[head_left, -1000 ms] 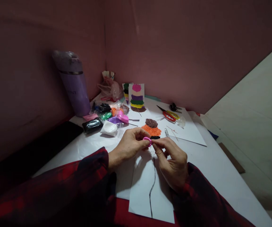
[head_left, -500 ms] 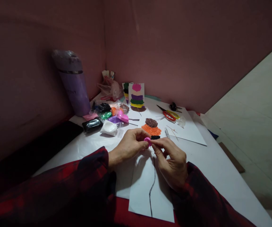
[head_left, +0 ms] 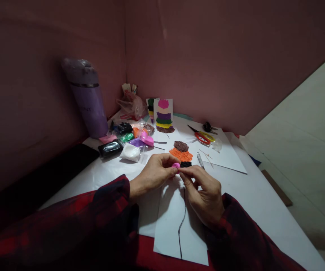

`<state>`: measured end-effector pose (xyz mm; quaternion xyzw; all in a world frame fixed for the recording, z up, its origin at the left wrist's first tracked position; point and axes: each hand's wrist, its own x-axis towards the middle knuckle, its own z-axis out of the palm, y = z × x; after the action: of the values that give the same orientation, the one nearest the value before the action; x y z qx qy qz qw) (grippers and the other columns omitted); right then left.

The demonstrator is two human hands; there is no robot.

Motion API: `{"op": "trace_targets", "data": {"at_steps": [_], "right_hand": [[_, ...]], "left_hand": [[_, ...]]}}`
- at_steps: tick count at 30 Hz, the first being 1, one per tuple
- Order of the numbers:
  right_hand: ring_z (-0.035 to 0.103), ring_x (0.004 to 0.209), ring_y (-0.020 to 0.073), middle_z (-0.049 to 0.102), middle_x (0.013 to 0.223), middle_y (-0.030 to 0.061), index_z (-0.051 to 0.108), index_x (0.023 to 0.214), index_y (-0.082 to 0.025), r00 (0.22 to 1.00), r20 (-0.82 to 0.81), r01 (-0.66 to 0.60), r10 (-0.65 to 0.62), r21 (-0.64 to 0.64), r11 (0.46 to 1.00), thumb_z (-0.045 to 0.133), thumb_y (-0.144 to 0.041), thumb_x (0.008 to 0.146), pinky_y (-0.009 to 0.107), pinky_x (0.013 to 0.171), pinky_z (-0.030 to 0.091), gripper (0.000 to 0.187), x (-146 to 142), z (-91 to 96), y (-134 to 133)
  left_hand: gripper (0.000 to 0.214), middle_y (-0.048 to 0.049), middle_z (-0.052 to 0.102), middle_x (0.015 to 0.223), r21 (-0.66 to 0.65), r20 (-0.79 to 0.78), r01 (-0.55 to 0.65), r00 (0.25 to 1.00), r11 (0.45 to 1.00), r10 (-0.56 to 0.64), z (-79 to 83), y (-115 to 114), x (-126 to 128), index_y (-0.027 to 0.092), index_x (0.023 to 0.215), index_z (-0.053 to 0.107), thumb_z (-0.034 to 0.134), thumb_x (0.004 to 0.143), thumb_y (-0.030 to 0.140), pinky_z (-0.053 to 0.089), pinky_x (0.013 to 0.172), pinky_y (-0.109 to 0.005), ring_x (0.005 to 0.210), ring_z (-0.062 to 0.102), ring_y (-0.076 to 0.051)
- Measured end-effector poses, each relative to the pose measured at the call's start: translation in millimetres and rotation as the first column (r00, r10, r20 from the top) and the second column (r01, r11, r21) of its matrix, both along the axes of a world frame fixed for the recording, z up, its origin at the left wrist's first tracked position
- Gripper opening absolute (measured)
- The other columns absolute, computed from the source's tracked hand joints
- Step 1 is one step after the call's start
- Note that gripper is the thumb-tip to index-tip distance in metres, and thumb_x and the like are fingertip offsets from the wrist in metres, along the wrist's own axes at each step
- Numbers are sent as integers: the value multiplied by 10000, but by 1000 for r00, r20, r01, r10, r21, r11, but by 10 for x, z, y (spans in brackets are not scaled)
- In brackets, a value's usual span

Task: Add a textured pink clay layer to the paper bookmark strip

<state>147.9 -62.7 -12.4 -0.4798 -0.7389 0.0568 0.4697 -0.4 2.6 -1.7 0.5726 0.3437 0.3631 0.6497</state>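
Head view: the sheet (head_left: 166,235) runs lengthwise before the person, its near edge overhanging a red surface (head_left: 145,252). White bench (head_left: 252,205) stretches right of the sheet to a long slanting edge; left of it, the bench reaches a black pad (head_left: 52,173). Walls close off the far side.

Two hands work above the sheet. One lump of pink clay (head_left: 175,165) is between them, over the sheet; the left hand (head_left: 155,175) has its grip clamped on it, thumb against fingers. The right hand (head_left: 204,190) touches the clay's right side with thumb and forefinger close together, but I cannot tell whether that grip pinches any of it.

Three patches line up at the sheet's far end: one brown (head_left: 181,146), one orange (head_left: 181,155), one black (head_left: 186,164). Beyond them stand two cards (head_left: 164,113), the rear one partly covered. One flask (head_left: 87,105) stands far left of the sheet, with a heap of clay packs (head_left: 130,153) between; they overlap too much for a sure count. Right of the sheet's far end lie one cutter (head_left: 200,160), two thin sticks (head_left: 209,161) and a bunch of keys (head_left: 207,127).

Red and yellow scissor handles (head_left: 202,138) overlap there, so one pair or two is unclear. The sheet's far outline fades into white, the black patch is partly hidden by the hands, and both sleeves (head_left: 111,194) are cut off by the frame.
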Motion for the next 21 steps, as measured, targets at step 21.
{"op": "trace_targets", "data": {"at_steps": [21], "right_hand": [[602, 656, 140, 662, 773, 25, 662, 912, -202, 991, -48, 128, -124, 80, 989, 548, -178, 918, 267, 584, 488, 116, -21, 1, 1]], "left_hand": [[158, 1, 606, 659, 30, 56, -33, 998, 999, 31, 10, 7, -11, 108, 761, 660, 696, 732, 259, 414, 555, -232, 544, 513, -81]]}}
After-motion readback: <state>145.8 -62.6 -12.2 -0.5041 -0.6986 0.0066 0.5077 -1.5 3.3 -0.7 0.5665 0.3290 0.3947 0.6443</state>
